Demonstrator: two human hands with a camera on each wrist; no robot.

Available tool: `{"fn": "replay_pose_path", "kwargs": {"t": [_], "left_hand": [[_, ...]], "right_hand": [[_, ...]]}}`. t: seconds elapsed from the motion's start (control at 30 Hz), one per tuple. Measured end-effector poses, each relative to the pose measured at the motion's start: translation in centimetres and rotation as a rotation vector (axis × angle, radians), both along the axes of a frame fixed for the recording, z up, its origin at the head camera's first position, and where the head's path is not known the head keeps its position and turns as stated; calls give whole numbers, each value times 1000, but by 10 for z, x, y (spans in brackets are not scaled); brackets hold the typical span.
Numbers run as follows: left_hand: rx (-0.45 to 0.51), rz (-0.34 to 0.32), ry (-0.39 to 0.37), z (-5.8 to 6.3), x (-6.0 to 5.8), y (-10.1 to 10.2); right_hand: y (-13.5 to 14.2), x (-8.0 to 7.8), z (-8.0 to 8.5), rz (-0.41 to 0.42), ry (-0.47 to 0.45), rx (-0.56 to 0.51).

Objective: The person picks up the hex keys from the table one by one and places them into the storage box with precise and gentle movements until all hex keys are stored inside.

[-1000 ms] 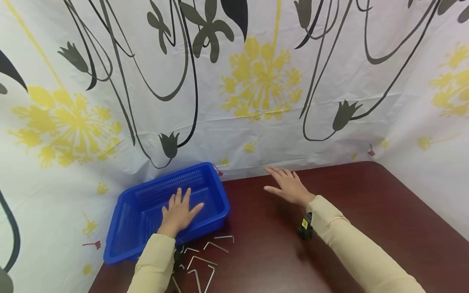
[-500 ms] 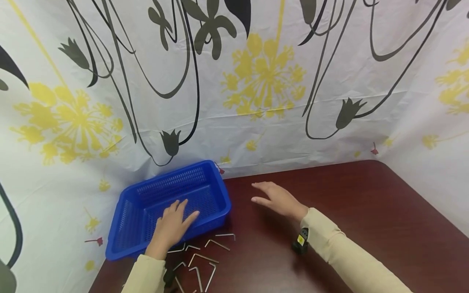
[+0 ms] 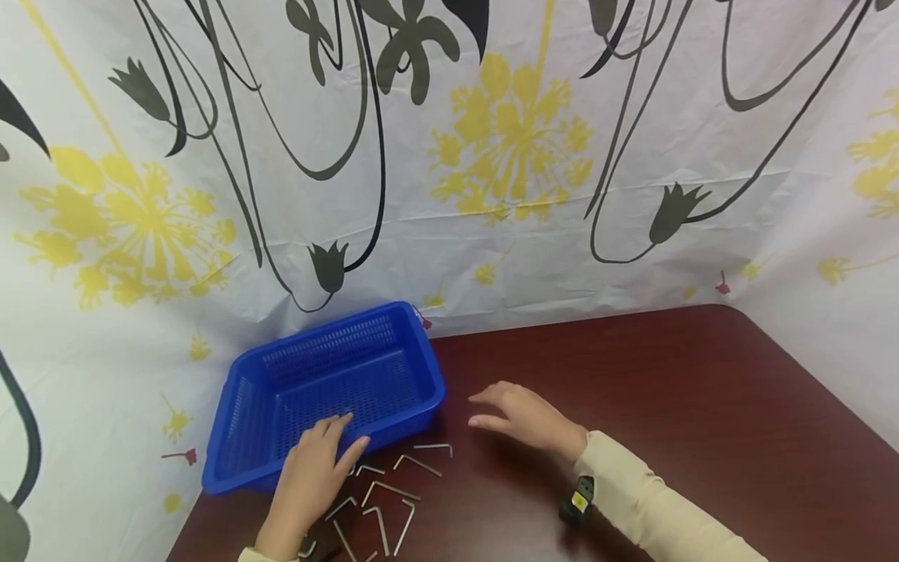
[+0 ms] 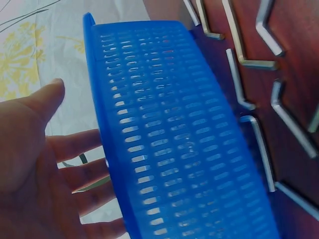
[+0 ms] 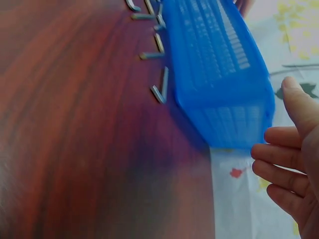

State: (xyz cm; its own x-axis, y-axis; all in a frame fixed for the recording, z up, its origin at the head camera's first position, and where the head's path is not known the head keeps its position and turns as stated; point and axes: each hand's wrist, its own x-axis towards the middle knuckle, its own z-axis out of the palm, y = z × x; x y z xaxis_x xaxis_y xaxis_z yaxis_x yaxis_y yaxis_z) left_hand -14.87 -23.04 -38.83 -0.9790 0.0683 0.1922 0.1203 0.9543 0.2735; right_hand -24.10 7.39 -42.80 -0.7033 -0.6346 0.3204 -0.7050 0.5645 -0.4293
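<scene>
A blue plastic basket (image 3: 330, 390) with slotted sides stands at the back left of the table, nothing visible inside it. My left hand (image 3: 309, 476) is over its near rim, fingers extended and thumb apart; in the left wrist view the fingertips (image 4: 102, 174) lie right at the rim. Several L-shaped hex keys (image 3: 390, 490) are scattered on the table in front of the basket, some partly hidden by the left hand. To the right of the basket, my right hand (image 3: 528, 417) hovers over the table with fingers loosely extended, holding nothing.
The dark red-brown table (image 3: 660, 406) reaches far to the right. A white cloth (image 3: 449, 257) printed with flowers hangs behind and beside it. A small black device (image 3: 577, 499) is strapped under the right wrist.
Both hands have drawn back toward the body. The left hand has moved from above the basket to its near rim; the right has lowered and shifted left. Basket and hex keys stay put.
</scene>
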Motion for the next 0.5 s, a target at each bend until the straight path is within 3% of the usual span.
{"fn": "replay_pose_path", "kwargs": {"t": [0.23, 0.5], "left_hand": [[-40, -42, 245, -15, 9, -2], [5, -7, 420, -32, 7, -3]], "right_hand": [[-18, 8, -16, 83, 52, 23], [-43, 4, -45, 128, 118, 46]]}}
